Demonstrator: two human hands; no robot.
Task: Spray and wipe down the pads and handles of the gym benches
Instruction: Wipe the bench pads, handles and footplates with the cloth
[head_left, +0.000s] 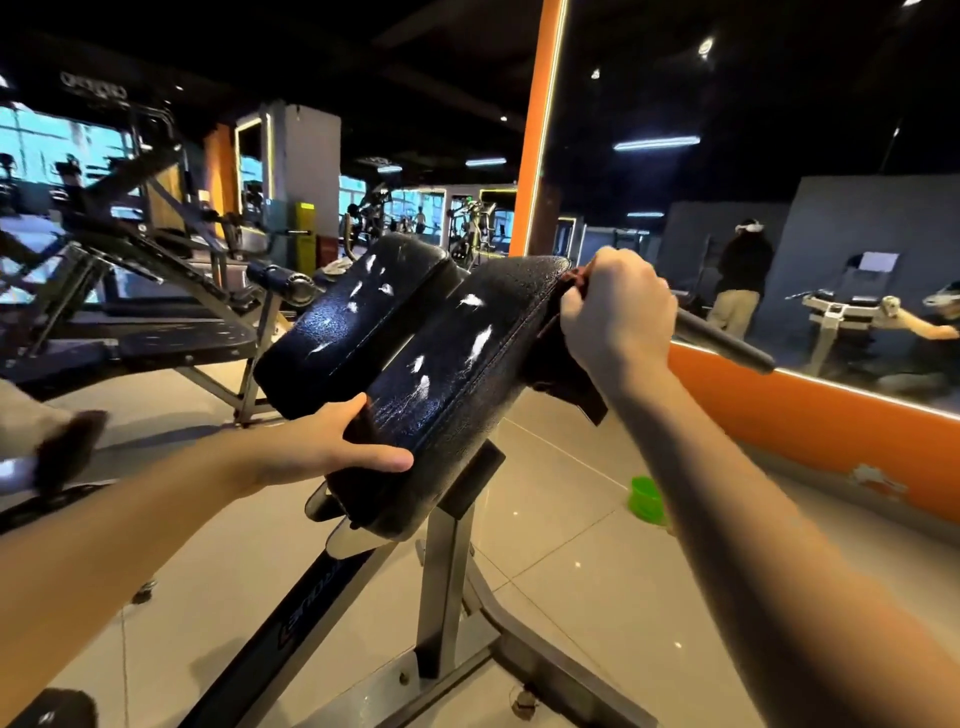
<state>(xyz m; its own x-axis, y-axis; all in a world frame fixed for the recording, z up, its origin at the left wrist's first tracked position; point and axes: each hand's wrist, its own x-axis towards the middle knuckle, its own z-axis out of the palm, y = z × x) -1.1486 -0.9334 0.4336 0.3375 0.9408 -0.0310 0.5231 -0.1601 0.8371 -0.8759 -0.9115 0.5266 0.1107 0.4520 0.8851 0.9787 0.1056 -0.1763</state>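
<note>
Where the cloth sits: a bunched dark red-brown cloth (582, 387) hangs at the top right corner of the tilted, black stitched-vinyl right pad (452, 374).
Right hand (618, 317): fingers curled tight round the cloth, holding it against that corner.
Left hand (332, 441): clasps the same pad's lower end, thumb on top, fingers beneath.
Foam: white spray streaks (480, 340) lie down and left of the right hand, along the pad's long axis toward the left hand. The right hand is nearer, so a downward drag looks due.
Left pad (343, 317): matching black cushion just beside, also foam-flecked.
Green tub (647, 499): a small plastic one on the tiled floor, well apart; contents cannot be told.
</note>
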